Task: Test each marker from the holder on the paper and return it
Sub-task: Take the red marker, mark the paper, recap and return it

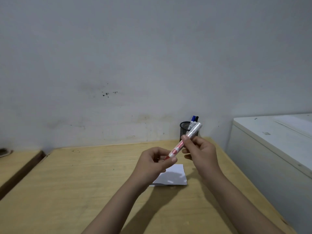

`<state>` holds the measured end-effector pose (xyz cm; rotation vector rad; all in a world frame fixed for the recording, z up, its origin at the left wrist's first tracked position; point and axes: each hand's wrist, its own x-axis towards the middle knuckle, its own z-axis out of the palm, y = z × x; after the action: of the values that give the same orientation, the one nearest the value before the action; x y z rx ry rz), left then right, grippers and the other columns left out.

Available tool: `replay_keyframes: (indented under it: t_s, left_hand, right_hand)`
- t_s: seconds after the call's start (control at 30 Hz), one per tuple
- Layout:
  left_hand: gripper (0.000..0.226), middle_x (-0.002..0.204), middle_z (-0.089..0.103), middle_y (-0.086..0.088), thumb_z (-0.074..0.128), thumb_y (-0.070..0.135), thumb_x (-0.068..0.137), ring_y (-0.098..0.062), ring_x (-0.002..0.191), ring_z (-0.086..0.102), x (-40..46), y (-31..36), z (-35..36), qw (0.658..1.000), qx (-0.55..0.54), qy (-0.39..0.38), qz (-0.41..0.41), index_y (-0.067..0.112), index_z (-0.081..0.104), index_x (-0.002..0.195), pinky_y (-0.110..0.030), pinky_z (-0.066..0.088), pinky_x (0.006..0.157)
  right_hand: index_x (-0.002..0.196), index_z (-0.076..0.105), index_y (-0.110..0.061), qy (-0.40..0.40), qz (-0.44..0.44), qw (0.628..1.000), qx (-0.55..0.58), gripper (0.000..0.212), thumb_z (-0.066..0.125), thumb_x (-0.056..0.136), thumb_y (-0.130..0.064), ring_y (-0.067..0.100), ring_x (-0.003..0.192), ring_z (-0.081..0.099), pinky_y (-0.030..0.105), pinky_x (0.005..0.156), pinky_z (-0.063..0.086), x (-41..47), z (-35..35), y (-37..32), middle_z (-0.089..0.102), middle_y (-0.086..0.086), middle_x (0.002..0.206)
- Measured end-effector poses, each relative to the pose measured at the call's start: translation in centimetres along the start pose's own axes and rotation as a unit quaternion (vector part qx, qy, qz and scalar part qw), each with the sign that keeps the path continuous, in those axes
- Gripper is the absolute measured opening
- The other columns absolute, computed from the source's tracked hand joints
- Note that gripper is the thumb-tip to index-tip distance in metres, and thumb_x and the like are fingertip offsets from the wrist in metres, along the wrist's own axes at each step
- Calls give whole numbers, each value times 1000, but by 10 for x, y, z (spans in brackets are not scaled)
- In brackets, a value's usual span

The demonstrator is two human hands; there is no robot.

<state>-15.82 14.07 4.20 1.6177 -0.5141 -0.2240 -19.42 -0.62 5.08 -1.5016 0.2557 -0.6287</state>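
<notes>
A white marker with red print (177, 148) is held slanted above the table between both hands. My left hand (152, 163) pinches its lower red end, where the cap is. My right hand (198, 150) grips the barrel higher up, and the white upper end sticks out past my fingers. Below the hands a small white paper (173, 176) lies flat on the wooden table (84, 183). A black mesh holder (184, 130) stands at the table's far edge by the wall, with a blue-capped marker (192, 120) and a black-capped marker (196, 119) upright in it.
A white cabinet or appliance (270, 146) stands close along the table's right side. A second wooden surface (15, 162) lies to the left across a dark gap. The marked grey wall rises right behind the table.
</notes>
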Motion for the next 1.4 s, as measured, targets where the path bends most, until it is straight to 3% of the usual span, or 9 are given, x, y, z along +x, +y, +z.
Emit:
replay_keyframes:
  t_s: [0.27,0.4,0.6,0.67,0.8,1.03,1.2,1.3,1.4]
  left_hand:
    - [5,77,74,-13,74,13,75,-11,62,58,-10,-4,-8,990,94,68,83,15,75,80,-24,46,62]
    - [8,71,68,-15,65,14,83,-13,57,52,-13,-8,-7,980,157,53,108,15,73,81,-29,43,55]
    - [30,66,67,-7,53,13,92,-11,53,56,-4,-12,-21,988,149,-3,39,20,69,68,-20,48,56]
    - [21,64,65,0,54,12,92,-9,55,58,1,-21,-31,993,118,-14,5,12,74,83,-22,52,60]
    - [20,91,72,0,59,10,89,-11,80,64,27,-42,-52,986,161,28,-29,10,70,106,-25,54,74]
    - [14,85,69,-4,70,6,77,-17,82,65,81,-66,-66,965,235,97,-60,13,68,90,-16,45,62]
    - [17,82,66,-5,66,-3,74,-19,79,64,103,-91,-63,954,278,77,-79,13,63,80,-15,47,60]
    - [21,86,68,-6,67,-2,74,-20,82,66,108,-106,-61,952,287,59,-85,13,64,87,-26,55,71]
    - [32,91,67,-2,68,2,77,-11,81,64,105,-115,-62,954,279,59,-91,14,59,106,-18,49,66]
  right_hand:
    - [69,69,-6,-82,-25,995,-49,26,63,87,-24,8,39,48,19,46,45,-14,11,0,58,-11,40]
    - [63,71,-10,-101,-51,992,-60,29,63,87,-25,11,39,50,29,53,46,-10,10,3,63,1,47]
    - [75,67,-5,-63,-78,995,-26,22,63,86,-24,5,42,52,16,50,45,-2,9,8,64,1,55]
    - [80,68,-1,-42,-68,997,4,31,64,82,-32,6,43,54,16,51,47,8,2,7,62,3,52]
    - [78,68,-4,-41,-35,998,32,25,64,84,-27,9,42,55,18,52,48,17,-4,18,59,-1,47]
    - [79,67,2,-29,-11,1000,2,29,67,81,-27,11,43,55,24,56,46,18,-3,46,57,-1,43]
    - [73,67,-3,-27,-3,1000,-10,22,68,83,-23,11,42,55,28,58,48,23,-3,53,62,-3,44]
    - [75,67,0,-34,0,999,-11,23,69,82,-21,10,42,54,23,54,47,24,-2,54,62,-7,43]
    - [75,68,0,-37,15,999,1,22,73,78,-21,13,42,53,27,53,45,25,2,57,57,-4,43]
